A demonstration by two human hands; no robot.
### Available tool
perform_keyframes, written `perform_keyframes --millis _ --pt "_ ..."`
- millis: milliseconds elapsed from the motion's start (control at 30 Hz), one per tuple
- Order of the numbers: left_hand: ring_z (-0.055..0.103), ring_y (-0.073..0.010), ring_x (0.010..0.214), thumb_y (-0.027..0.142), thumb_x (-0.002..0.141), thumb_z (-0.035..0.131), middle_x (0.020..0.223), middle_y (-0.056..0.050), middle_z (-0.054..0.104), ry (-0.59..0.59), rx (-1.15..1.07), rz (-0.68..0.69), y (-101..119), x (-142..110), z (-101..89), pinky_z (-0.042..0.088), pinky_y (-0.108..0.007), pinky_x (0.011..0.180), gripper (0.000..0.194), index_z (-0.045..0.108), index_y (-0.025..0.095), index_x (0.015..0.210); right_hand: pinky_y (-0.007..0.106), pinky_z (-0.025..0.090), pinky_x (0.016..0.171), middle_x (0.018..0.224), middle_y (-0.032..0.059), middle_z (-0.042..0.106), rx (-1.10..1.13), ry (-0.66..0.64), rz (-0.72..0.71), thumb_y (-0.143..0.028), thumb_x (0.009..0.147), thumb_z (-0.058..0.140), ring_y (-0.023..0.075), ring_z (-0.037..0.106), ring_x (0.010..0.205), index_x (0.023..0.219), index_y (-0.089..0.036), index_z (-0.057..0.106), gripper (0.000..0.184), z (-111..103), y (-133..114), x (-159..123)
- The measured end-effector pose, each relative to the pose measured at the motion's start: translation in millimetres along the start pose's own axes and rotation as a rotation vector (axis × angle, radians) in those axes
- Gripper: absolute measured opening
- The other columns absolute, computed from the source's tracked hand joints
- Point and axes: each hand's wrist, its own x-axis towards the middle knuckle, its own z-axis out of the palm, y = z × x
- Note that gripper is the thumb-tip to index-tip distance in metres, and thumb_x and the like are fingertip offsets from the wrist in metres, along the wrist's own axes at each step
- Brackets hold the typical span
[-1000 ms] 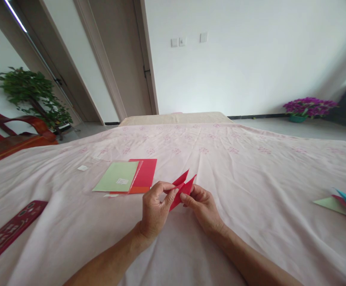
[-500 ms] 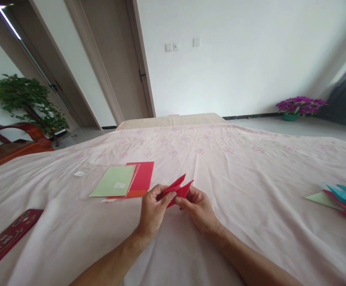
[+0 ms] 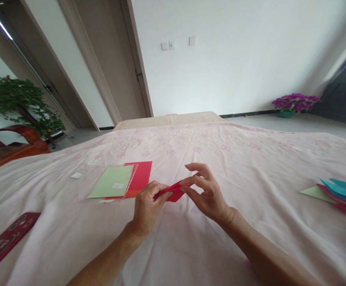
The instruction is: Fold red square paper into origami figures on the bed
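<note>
Since I've only the head cam, I'm reading the grip from above: L hand (image 3: 147,202) has folded red paper (image 3: 175,195) held btwn thumb & fingers, approx. mid-view over the pink floral cloth (image 3: 173,250). R hand (image 3: 210,194) has thumb & index close tog. at the paper's R edge, other fingers raised; grip there's narrow, can't tell if it's pinching. Long dark red item (image 3: 7,242) w/ printed pattern lies far L on cloth. Just past L hand: pale green paper (image 3: 109,180) w/ white label (image 3: 117,186), overlapping red sheet (image 3: 142,174), orange edge showing below. Well off R: stack of folded papers (image 3: 344,192), blue, red, pale green. Farther: wooden armchair (image 3: 31,140) & leafy plant (image 3: 16,97) L, purple flowers (image 3: 296,102) R, then door (image 3: 104,55), white wall (image 3: 235,51).
</note>
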Motion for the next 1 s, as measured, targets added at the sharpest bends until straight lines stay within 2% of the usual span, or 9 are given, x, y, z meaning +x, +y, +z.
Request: perform_keyframes --millis 167,267,367,467,600,667,767,900,1000 --pt "0.061 -0.0158 0.074 0.035 0.086 0.064 0.079 -0.003 0.065 -0.028 0.049 0.033 -2 1 -2.9 0.046 -0.026 0.068 0.017 0.07 0.02 0.087 0.036 0.049 0.077 0.116 0.0084 0.058 -0.085 -0.066 -0.012 -0.024 0.086 0.063 0.0228 0.056 0.102 0.087 -0.026 0.07 0.008 -3 4 4" --pt "0.061 -0.016 0.074 0.036 0.086 0.064 0.078 -0.003 0.065 -0.054 0.058 0.039 -4 2 -4.1 0.046 -0.025 0.068 0.017 0.07 0.02 0.087 0.037 0.048 0.079 0.111 0.008 0.062 -0.104 -0.113 -0.01 -0.026 0.088 0.06 0.0217 0.057 0.096 0.083 -0.024 0.068 0.01 -5 4 6" --pt "0.06 -0.0151 0.071 0.035 0.086 0.063 0.074 -0.002 0.063 -0.085 0.047 0.034 -3 2 -4.5 0.044 -0.024 0.065 0.018 0.069 0.019 0.083 0.036 0.047 0.08 0.099 0.007 0.066 0.01 -0.152 0.025 -0.025 0.091 0.056 0.0197 0.059 0.09 0.082 -0.023 0.064 0.012 -4 5 6" --pt "0.058 -0.0144 0.069 0.035 0.086 0.063 0.072 -0.001 0.061 -0.107 0.026 0.001 -2 2 -4.1 0.043 -0.023 0.064 0.019 0.069 0.018 0.08 0.032 0.047 0.073 0.082 0.0035 0.064 0.117 -0.179 0.122 -0.022 0.091 0.054 0.017 0.059 0.078 0.081 -0.022 0.06 0.012 0 5 3" --pt "0.058 -0.0142 0.069 0.035 0.086 0.064 0.073 -0.001 0.062 -0.138 -0.062 -0.096 -3 0 -2.2 0.043 -0.022 0.063 0.018 0.069 0.018 0.081 0.031 0.047 0.069 0.076 0.0012 0.063 0.137 -0.132 0.251 -0.021 0.087 0.058 0.0159 0.058 0.072 0.079 -0.022 0.059 0.008 4 5 0" --pt "0.058 -0.0145 0.069 0.036 0.086 0.063 0.074 -0.001 0.063 -0.145 -0.104 -0.138 -4 -1 -1.0 0.043 -0.022 0.063 0.019 0.069 0.018 0.082 0.031 0.048 0.07 0.079 0.0015 0.065 0.157 -0.094 0.274 -0.022 0.085 0.059 0.0162 0.059 0.073 0.083 -0.023 0.06 0.002 5 6 -1" --pt "0.058 -0.0145 0.068 0.038 0.086 0.061 0.072 0.0 0.062 -0.147 -0.128 -0.174 -4 -1 0.3 0.043 -0.022 0.062 0.022 0.068 0.018 0.08 0.03 0.049 0.069 0.081 0.0013 0.066 0.176 -0.046 0.278 -0.023 0.083 0.061 0.0162 0.06 0.074 0.087 -0.023 0.061 0.004 6 5 -1" --pt "0.052 -0.0126 0.061 0.041 0.089 0.056 0.065 0.002 0.056 -0.115 -0.088 -0.185 0 -1 0.0 0.04 -0.022 0.057 0.03 0.062 0.017 0.071 0.029 0.048 0.065 0.074 -0.0003 0.062 0.211 0.007 0.298 -0.021 0.083 0.062 0.0147 0.058 0.068 0.078 -0.022 0.058 0.006 6 2 0" --pt "0.052 -0.0126 0.062 0.039 0.09 0.054 0.066 0.002 0.056 -0.097 -0.026 -0.15 2 -1 -1.1 0.039 -0.022 0.059 0.029 0.061 0.018 0.072 0.028 0.048 0.066 0.075 -0.0004 0.063 0.245 -0.05 0.327 -0.022 0.084 0.061 0.0146 0.058 0.07 0.085 -0.022 0.062 0.002 5 1 2"
